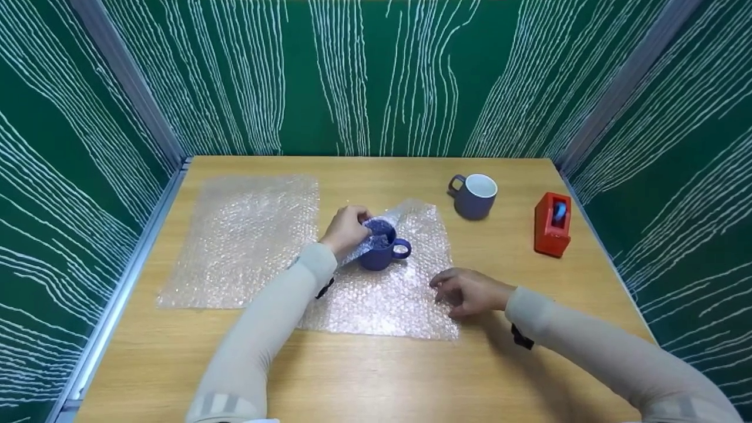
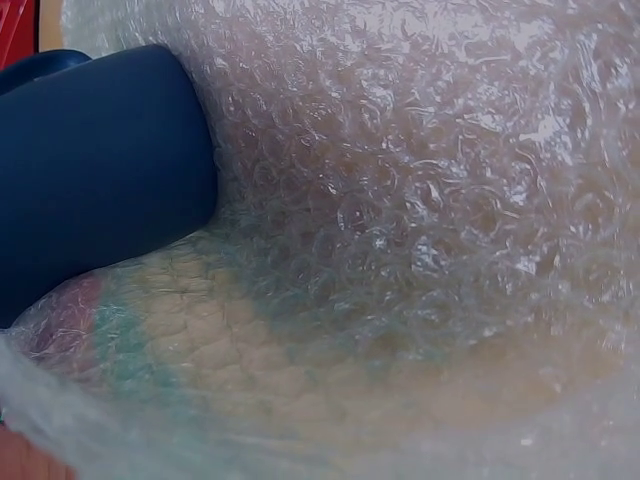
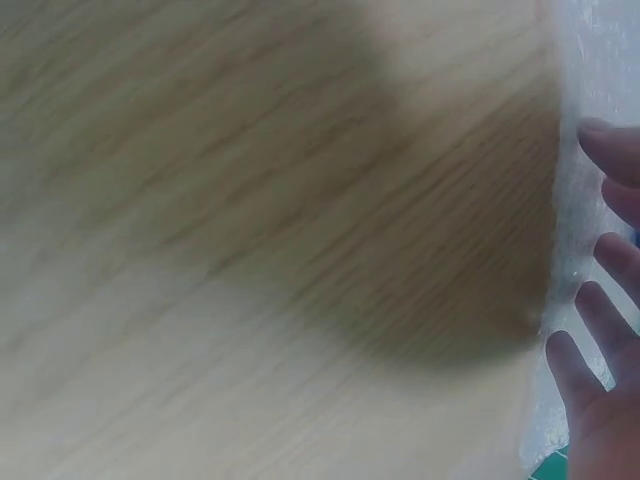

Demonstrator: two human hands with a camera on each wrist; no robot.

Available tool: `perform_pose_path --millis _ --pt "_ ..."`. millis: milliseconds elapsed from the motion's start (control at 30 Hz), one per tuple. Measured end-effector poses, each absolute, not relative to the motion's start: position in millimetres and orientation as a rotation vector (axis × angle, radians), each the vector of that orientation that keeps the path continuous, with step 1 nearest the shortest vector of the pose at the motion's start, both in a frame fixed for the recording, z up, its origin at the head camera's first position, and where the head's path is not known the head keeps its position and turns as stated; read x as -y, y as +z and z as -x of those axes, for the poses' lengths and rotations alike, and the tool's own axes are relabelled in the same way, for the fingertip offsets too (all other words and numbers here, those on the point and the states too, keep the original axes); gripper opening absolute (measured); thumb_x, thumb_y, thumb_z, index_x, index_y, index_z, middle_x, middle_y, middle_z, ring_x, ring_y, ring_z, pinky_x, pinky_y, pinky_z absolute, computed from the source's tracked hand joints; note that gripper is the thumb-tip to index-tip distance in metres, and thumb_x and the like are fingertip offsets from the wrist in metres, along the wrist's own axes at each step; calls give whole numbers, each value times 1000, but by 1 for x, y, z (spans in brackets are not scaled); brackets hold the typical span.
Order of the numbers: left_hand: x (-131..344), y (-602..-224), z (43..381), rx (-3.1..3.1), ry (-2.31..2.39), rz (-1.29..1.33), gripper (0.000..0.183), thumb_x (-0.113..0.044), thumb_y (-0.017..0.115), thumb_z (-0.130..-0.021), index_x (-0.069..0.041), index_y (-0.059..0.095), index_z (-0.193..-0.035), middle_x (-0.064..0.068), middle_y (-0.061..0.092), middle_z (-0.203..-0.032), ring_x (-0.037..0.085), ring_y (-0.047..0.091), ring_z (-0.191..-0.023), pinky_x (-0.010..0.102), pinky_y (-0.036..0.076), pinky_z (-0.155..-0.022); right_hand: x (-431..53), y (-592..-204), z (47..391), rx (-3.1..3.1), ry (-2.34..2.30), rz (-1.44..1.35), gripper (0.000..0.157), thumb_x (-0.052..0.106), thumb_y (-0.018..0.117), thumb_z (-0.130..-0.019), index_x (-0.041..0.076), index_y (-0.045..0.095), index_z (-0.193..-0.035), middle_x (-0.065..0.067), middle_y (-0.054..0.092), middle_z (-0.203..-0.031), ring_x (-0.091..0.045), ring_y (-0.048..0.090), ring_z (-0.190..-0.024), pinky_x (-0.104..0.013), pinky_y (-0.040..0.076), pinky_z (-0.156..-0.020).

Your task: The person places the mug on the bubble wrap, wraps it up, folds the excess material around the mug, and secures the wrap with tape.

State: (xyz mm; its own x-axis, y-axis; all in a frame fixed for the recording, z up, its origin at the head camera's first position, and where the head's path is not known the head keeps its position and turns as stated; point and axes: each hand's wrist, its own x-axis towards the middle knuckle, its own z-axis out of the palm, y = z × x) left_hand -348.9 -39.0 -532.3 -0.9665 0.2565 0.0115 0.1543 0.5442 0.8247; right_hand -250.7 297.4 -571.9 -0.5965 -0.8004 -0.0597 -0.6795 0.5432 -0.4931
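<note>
Head view: left hand [image 1: 345, 231] pinches wrap [image 1: 388, 308] at the rim of the blue mug [image 1: 375, 258], which stands upright on the sheet. Right hand [image 1: 474, 292], fingers spread, at the wrap's right edge.

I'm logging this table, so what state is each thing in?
Blue mug: upright.
Grey mug: upright, uncovered.
Left bubble-wrap sheet: spread flat.
Right bubble-wrap sheet: under the blue mug, partly lifted.
Red tape dispenser: upright.
Left grip: pinching that lifted sheet.
Right grip: unclenched, at its right edge.
</note>
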Motion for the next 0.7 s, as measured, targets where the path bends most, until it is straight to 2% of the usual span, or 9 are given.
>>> perform_pose_path --millis 167,333,400,467,600,700 --pt "38 -531 350 -2699 1345 -383 23 9 69 -85 -5 77 -101 -3 56 -84 19 53 -85 32 44 -79 -304 -568 251 -2438 -580 1256 53 4 92 -70 10 79 -121 -20 64 -149 -45 60 -138 -62 50 -116" --pt "38 -530 350 -2694 1355 -383 22 9 67 -85 -5 76 -100 -4 54 -83 18 52 -83 31 42 -77 -306 -563 248 -2411 -495 1234 63 2 90 -70 14 75 -131 -20 56 -160 -48 53 -146 -66 47 -119" --pt "38 -530 349 -2688 1366 -379 23 9 67 -85 -5 75 -100 -4 54 -83 18 52 -83 31 42 -77 -306 -563 246 -2416 -468 1227 60 2 90 -72 18 77 -129 -20 55 -161 -48 52 -147 -67 46 -119" --pt "39 -530 349 -2681 1377 -372 22 9 66 -84 -6 74 -98 -3 54 -82 19 52 -83 31 42 -77 -305 -564 244 -2431 -460 1239 50 3 89 -76 20 81 -121 -20 57 -160 -48 54 -146 -66 48 -117" --pt "39 -533 348 -2686 1383 -358 21 8 66 -84 -6 74 -97 -3 54 -82 19 52 -82 32 42 -76 -302 -568 242 -2469 -496 1300 28 4 88 -82 19 86 -105 -21 64 -152 -46 59 -141 -64 50 -116" --pt "39 -536 349 -2700 1373 -345 22 8 66 -83 -7 75 -98 -4 56 -83 18 53 -83 32 43 -77 -300 -570 242 -2487 -530 1337 22 4 88 -84 17 87 -101 -23 67 -147 -47 62 -137 -64 50 -115"
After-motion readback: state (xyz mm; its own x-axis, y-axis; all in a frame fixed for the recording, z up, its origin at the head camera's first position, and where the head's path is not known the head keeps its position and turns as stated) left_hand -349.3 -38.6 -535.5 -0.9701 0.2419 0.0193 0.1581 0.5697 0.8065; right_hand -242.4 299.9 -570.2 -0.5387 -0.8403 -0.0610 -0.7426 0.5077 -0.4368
